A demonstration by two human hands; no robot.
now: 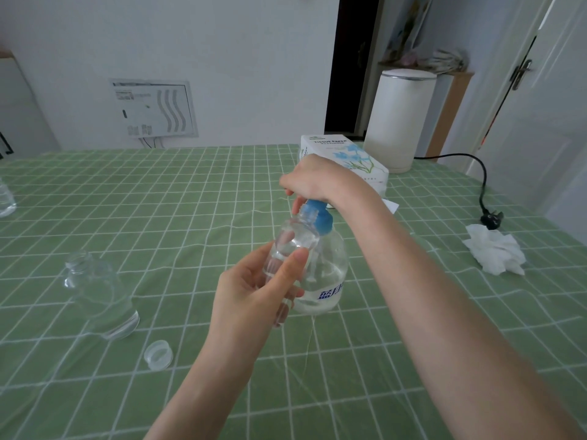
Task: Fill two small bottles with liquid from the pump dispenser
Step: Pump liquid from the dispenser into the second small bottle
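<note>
Where the view begins, a loose cap lies on the green-checked desk, and just beyond it stands an uncapped clear bottle; how full it is cannot be told. Right of these, the left hand grips a second small bottle, thumb across its front and fingers behind, holding it off the desk and tilted, mouth up at the blue pump head. The dispenser stands on the desk directly behind it, partly filled with clear liquid. The right hand curls down over the pump head from above.

The held bottle looks light and stiff, but smooth and likely slippery if wetted, so a hold round its middle, clear of the neck, seems soundest. The dispenser looks heavy enough to stay put under a straight downward press. Farther off sit a crumpled tissue and a tissue box.
</note>
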